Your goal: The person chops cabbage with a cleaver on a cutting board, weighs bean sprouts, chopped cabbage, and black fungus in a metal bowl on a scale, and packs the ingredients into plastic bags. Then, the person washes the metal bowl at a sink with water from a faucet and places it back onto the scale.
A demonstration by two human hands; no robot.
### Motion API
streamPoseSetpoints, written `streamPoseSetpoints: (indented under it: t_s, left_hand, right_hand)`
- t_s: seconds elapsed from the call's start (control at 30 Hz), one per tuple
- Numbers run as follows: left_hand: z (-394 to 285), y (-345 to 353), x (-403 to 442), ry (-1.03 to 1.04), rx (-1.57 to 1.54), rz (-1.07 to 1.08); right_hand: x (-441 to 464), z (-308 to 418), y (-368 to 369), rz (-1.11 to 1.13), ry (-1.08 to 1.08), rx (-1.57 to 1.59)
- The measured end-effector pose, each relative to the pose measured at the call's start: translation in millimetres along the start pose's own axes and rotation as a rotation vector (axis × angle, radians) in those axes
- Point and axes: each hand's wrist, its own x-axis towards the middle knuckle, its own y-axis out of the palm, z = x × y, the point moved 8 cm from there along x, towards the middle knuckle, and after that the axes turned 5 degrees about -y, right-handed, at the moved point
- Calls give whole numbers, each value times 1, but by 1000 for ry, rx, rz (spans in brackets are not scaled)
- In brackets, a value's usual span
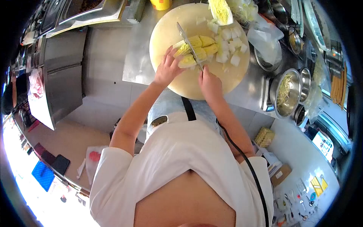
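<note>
Long grey metal knife (186, 41) at upper centre of the frame, tip to upper left, handle end to lower right; long axis on a steep diagonal, lying across the pale yellow leafy cabbage (195, 51); cabbage in several pieces side by side, long axis running from lower left to upper right, cut ends toward the right; right hand (210, 84) has its fingers wrapped round the knife handle; left hand (168, 69) rests on the left part of the cabbage, fingers somewhat spread, tips touching the leaves.

All on a round cream-coloured chopping board (206, 85); loose white cabbage chunks (231, 41) scattered over its right part; white-and-yellow cut cabbage half (220, 12) at the board's top edge, yellow face showing; board sits on a stainless steel bench (140, 49); bright yellow tub (161, 3) at top edge of the frame; round shiny metal bowl (298, 92) of pale shreds at right; clear plastic bag (267, 34) at upper right; grey metal cabinet (64, 72) at left, pale tiled floor (109, 60) between it and the bench.
</note>
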Motion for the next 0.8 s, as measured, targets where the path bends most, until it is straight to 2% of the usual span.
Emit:
streamPoseSetpoints:
  t_s: [0.17,0.27,0.47,0.57,0.67,0.8]
  left_hand:
    - [3,-10,-1,-19,-169,-49]
    - [13,-18,-5,-110,-245,-119]
    - [13,-16,-5,-151,-172,-120]
    - [12,-15,-5,-126,-145,-102]
    - [12,-11,-4,-137,-99,-101]
    - [13,-10,-2,-152,-95,-119]
  right_hand:
    - [9,-3,-18,-10,-10,33]
    - [-3,5,-41,-22,66,130]
    - [-21,30,-30,95,1,126]
    - [-21,34,-23,142,40,103]
    - [-22,37,-19,127,41,-1]
    - [-20,33,-6,120,74,50]
